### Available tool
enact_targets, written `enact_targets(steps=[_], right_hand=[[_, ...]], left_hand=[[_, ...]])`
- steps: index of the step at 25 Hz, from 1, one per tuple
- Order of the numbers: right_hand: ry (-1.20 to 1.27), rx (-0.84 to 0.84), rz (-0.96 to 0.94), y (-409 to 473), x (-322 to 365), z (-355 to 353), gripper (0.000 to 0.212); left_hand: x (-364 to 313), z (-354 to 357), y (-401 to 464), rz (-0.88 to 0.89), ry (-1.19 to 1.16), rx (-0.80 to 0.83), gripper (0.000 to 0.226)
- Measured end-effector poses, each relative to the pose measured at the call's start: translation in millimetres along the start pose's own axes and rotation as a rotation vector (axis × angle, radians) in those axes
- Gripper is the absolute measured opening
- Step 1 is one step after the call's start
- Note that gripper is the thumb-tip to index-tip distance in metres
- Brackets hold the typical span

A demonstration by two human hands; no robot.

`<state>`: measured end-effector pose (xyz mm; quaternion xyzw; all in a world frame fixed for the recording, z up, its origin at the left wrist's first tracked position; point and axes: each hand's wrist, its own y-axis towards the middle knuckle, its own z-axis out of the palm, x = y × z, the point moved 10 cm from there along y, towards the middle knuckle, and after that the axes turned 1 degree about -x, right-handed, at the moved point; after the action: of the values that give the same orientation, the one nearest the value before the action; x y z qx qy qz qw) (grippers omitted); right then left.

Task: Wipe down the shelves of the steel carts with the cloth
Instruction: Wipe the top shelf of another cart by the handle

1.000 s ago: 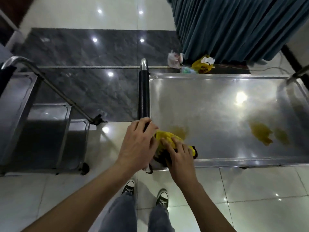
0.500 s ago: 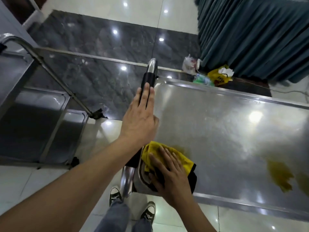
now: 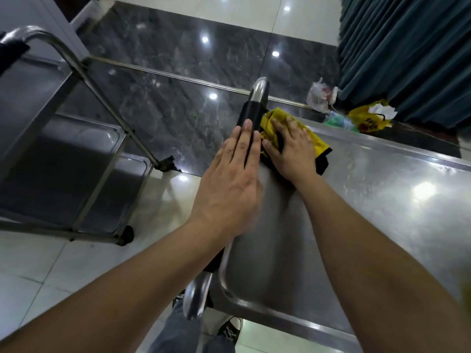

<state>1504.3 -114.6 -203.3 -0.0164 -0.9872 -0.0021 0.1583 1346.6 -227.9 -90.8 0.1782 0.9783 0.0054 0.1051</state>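
A yellow and black cloth (image 3: 314,142) lies at the far left corner of the steel cart's top shelf (image 3: 369,205). My right hand (image 3: 290,150) presses flat on the cloth with its fingers spread. My left hand (image 3: 229,187) rests flat, fingers straight, along the cart's black-padded handle bar (image 3: 252,112) at the shelf's left edge. The shelf surface is shiny with smeared streaks.
A second steel cart (image 3: 76,159) with a sloping handle rail stands to the left on the tiled floor. Plastic bags (image 3: 367,118) and litter lie beyond the shelf, beside a dark teal curtain (image 3: 407,52). My shoes show below the shelf's near edge.
My right hand has slid the cloth from the near left corner up along the left edge to the far corner. My left hand has stayed flat on the handle bar.
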Motion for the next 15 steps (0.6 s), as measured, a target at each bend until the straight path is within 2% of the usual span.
enact_targets(steps=[3, 11, 15], right_hand=[[0.043, -0.012, 0.001, -26.2, 13.9, 5.4, 0.065], [0.150, 0.014, -0.131, -266.3, 82.2, 28.8, 0.057], [0.116, 0.048, -0.200, -247.2, 71.7, 25.9, 0.055]], left_hand=[[1.1, 0.0, -0.3, 0.001, 0.006, -0.003, 0.066], [0.7, -6.3, 2.2, -0.017, -0.041, 0.019, 0.062], [-1.6, -4.7, 0.2, -0.018, -0.019, 0.028, 0.062]])
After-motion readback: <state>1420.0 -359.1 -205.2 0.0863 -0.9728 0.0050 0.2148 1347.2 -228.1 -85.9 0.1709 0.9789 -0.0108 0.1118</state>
